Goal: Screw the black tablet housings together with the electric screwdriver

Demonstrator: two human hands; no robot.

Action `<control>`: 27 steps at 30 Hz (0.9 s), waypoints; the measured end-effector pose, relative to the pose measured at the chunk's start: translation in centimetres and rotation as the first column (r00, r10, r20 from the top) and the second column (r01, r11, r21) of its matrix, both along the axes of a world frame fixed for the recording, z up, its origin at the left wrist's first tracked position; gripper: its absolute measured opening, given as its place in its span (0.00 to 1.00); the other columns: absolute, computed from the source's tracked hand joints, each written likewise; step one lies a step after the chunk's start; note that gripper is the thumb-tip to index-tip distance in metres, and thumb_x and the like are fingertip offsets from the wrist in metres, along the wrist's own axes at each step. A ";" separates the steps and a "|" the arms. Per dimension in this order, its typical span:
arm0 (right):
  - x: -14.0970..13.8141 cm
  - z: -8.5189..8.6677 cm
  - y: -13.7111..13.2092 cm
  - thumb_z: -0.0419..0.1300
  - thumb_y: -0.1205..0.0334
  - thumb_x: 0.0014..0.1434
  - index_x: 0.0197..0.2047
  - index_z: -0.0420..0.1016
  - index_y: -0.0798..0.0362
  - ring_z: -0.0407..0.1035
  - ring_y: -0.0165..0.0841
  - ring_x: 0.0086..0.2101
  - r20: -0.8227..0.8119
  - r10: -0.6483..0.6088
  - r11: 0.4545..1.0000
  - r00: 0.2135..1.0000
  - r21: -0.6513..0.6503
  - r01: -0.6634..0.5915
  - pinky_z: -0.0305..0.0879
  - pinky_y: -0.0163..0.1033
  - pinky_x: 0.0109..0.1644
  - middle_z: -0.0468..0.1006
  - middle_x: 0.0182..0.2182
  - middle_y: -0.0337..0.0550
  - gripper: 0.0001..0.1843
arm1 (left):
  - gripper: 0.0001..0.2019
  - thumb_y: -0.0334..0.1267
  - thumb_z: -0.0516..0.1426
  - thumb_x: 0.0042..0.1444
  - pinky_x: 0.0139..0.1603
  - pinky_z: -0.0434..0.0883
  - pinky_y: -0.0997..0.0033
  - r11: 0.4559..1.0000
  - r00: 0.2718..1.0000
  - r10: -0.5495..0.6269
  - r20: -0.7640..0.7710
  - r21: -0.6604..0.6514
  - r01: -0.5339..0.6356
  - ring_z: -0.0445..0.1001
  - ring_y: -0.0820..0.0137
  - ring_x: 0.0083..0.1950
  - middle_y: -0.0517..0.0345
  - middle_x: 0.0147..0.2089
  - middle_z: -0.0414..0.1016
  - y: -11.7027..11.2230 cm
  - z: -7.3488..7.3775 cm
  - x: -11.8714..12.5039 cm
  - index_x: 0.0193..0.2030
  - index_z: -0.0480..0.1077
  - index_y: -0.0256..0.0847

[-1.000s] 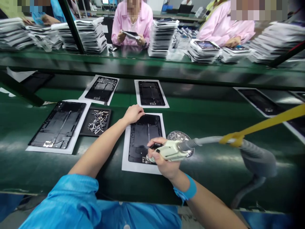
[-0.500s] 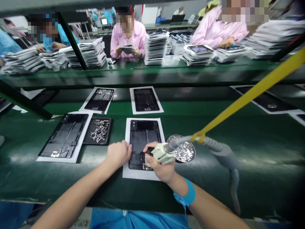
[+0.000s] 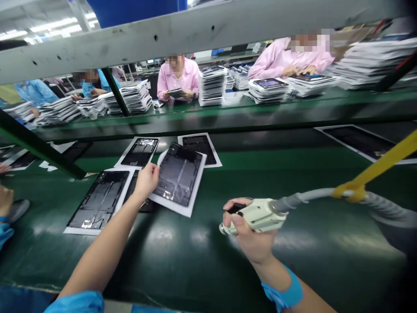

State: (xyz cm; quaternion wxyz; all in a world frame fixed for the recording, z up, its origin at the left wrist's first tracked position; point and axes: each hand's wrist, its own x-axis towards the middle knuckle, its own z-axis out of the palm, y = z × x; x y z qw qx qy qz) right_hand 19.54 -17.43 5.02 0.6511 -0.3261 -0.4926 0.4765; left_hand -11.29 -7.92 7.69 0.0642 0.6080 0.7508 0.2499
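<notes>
Above the green tabletop [image 3: 192, 261], left of centre, 1 black housing [image 3: 177, 180] slants on its white sheet [image 3: 176, 206], its edge in the grip of the left hand [image 3: 148, 178], which is closed with the fingertips partly hidden. Inside the shallow housing run a pale ribbon cable and, near the closest edge, a small patch of metallic parts. Beneath and beside it shows a black tray [image 3: 131, 187], mostly covered by the forearm and the housing; what it contains cannot be made out. Another housing [image 3: 99, 200] lies on its own sheet just left of the tray, with a similar cable and bright parts in it, and 2 more lie behind, 1 of them partly covered by the held housing. At right, well apart from these, the right hand [image 3: 252, 239] is wrapped around a pale tool [image 3: 260, 215] with a grey hose [image 3: 309, 194] tied to a yellow strap [image 3: 384, 165].
</notes>
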 end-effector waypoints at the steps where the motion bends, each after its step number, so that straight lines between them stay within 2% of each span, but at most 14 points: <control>1: 0.1 0.0 0.0 0.66 0.62 0.62 0.46 0.74 0.49 0.71 0.29 0.22 0.011 -0.002 1.000 1.000 0.003 0.002 0.72 0.36 0.21 0.77 0.32 0.40 0.10 | 0.11 0.42 0.51 0.67 0.45 0.71 0.67 0.998 0.999 0.053 0.011 0.030 -0.053 0.80 0.60 0.43 0.48 0.40 0.82 1.6 0.4 -1.3 0.41 0.72 0.41; 5: 0.5 -0.1 0.4 0.66 0.61 0.62 0.45 0.75 0.49 0.71 0.29 0.22 0.054 -0.017 1.000 0.998 0.017 0.016 0.72 0.36 0.21 0.76 0.31 0.40 0.08 | 0.11 0.39 0.52 0.65 0.53 0.71 0.65 0.971 0.974 0.227 0.004 0.072 -0.226 0.79 0.57 0.49 0.44 0.44 0.82 7.5 2.1 -6.2 0.41 0.74 0.37; 8: 0.7 -0.3 0.7 0.66 0.61 0.63 0.45 0.76 0.49 0.70 0.30 0.21 0.084 -0.009 1.000 0.996 0.025 0.007 0.72 0.37 0.22 0.76 0.27 0.39 0.07 | 0.12 0.39 0.52 0.65 0.56 0.71 0.63 0.955 0.959 0.282 -0.013 0.097 -0.279 0.78 0.55 0.52 0.42 0.47 0.81 10.8 3.1 -8.9 0.44 0.74 0.36; 10: 0.8 -0.5 0.9 0.65 0.60 0.64 0.45 0.77 0.49 0.70 0.31 0.20 0.097 0.002 1.000 0.995 0.017 -0.003 0.72 0.37 0.22 0.74 0.24 0.38 0.07 | 0.13 0.39 0.51 0.65 0.56 0.71 0.62 0.951 0.955 0.296 -0.019 0.098 -0.293 0.78 0.54 0.52 0.40 0.48 0.81 12.4 3.2 -10.2 0.46 0.75 0.36; 13: 0.9 -0.6 1.0 0.65 0.59 0.64 0.45 0.77 0.49 0.70 0.31 0.21 0.104 -0.012 1.000 0.995 0.001 0.012 0.72 0.37 0.22 0.74 0.23 0.38 0.07 | 0.13 0.38 0.51 0.65 0.55 0.72 0.61 0.948 0.948 0.316 -0.041 0.053 -0.314 0.78 0.53 0.53 0.38 0.49 0.81 14.1 2.5 -11.5 0.48 0.75 0.36; 17: 1.1 -0.1 1.2 0.66 0.58 0.63 0.45 0.78 0.50 0.72 0.32 0.21 0.133 -0.026 0.999 0.991 0.034 0.021 0.71 0.36 0.22 0.75 0.24 0.39 0.08 | 0.13 0.42 0.55 0.62 0.56 0.71 0.56 0.911 0.914 0.383 -0.135 -0.105 -0.398 0.76 0.47 0.58 0.34 0.51 0.80 14.5 0.8 -14.1 0.45 0.76 0.35; 21: 1.0 0.7 1.5 0.66 0.59 0.62 0.44 0.79 0.50 0.72 0.33 0.21 0.146 -0.048 0.997 0.988 0.067 0.039 0.74 0.38 0.24 0.76 0.24 0.41 0.07 | 0.21 0.44 0.60 0.56 0.56 0.70 0.39 0.803 0.817 0.549 -0.180 -0.158 -0.574 0.70 0.34 0.63 0.19 0.58 0.73 13.2 0.2 -18.2 0.50 0.74 0.29; 23: 0.9 1.0 1.5 0.66 0.59 0.62 0.44 0.79 0.50 0.73 0.33 0.21 0.143 -0.053 0.996 0.988 0.073 0.043 0.75 0.39 0.24 0.76 0.25 0.41 0.07 | 0.23 0.44 0.61 0.53 0.54 0.71 0.37 0.757 0.783 0.596 -0.180 -0.198 -0.622 0.71 0.32 0.61 0.14 0.55 0.73 12.5 0.2 -20.1 0.49 0.74 0.25; 25: 0.9 1.0 1.5 0.66 0.59 0.61 0.44 0.79 0.49 0.72 0.33 0.21 0.132 -0.054 0.997 0.990 0.063 0.046 0.74 0.38 0.23 0.77 0.26 0.41 0.08 | 0.21 0.43 0.63 0.50 0.52 0.73 0.42 0.758 0.793 0.587 -0.160 -0.236 -0.609 0.76 0.36 0.56 0.19 0.47 0.78 12.2 0.1 -21.5 0.44 0.76 0.26; 27: 0.9 0.9 1.5 0.67 0.59 0.61 0.45 0.79 0.49 0.72 0.33 0.21 0.126 -0.059 0.997 0.990 0.054 0.052 0.73 0.38 0.22 0.78 0.27 0.43 0.09 | 0.16 0.42 0.63 0.48 0.51 0.75 0.48 0.791 0.825 0.549 -0.133 -0.235 -0.564 0.78 0.39 0.53 0.28 0.40 0.80 12.2 0.2 -22.2 0.39 0.77 0.31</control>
